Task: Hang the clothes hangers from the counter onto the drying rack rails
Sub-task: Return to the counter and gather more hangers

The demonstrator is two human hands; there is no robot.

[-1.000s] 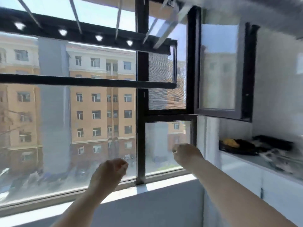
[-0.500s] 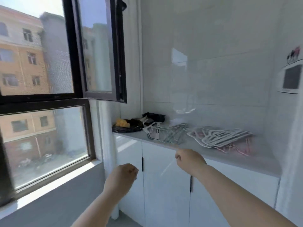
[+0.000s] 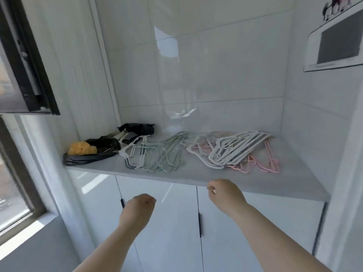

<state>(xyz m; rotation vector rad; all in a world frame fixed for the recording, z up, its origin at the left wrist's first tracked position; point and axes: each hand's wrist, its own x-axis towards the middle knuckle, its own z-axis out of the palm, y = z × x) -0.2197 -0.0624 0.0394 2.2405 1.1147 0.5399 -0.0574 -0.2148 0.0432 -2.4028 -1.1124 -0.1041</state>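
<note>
Four heaps lie on the desk [image 3: 196,174], side by side and partly overlapping. At the left are the white-and-grey hangers [image 3: 132,154], next to them the green hangers [image 3: 167,154], then the white hangers [image 3: 233,150], and the pink hangers [image 3: 257,163] partly under the white ones. They are too tangled to count one by one.

At the desk's left end sits one black bag [image 3: 86,160] with one yellow lump [image 3: 82,149] on it. One more black thing [image 3: 139,128] lies behind, against the wall. What it is cannot be made out.

Below the desk, the white doors carry two dark handles [image 3: 199,225].

Two hands are raised in front of the desk, both short of the hangers and touching none. The left hand [image 3: 140,208] is lower, level with the doors. Its grip is closed into a fist with nothing in it. The right hand [image 3: 224,193] is at the desk's front edge. Its fingers [image 3: 211,188] are curled in with the thumb close against them, and nothing shows between them. Whether it touches the edge cannot be told.

The dark window frame [image 3: 29,65] is cut off at the upper left. One white panel [image 3: 337,40] with a grey screen is cut off at the right edge. The small dark and pink shapes above it are too blurred to read.
</note>
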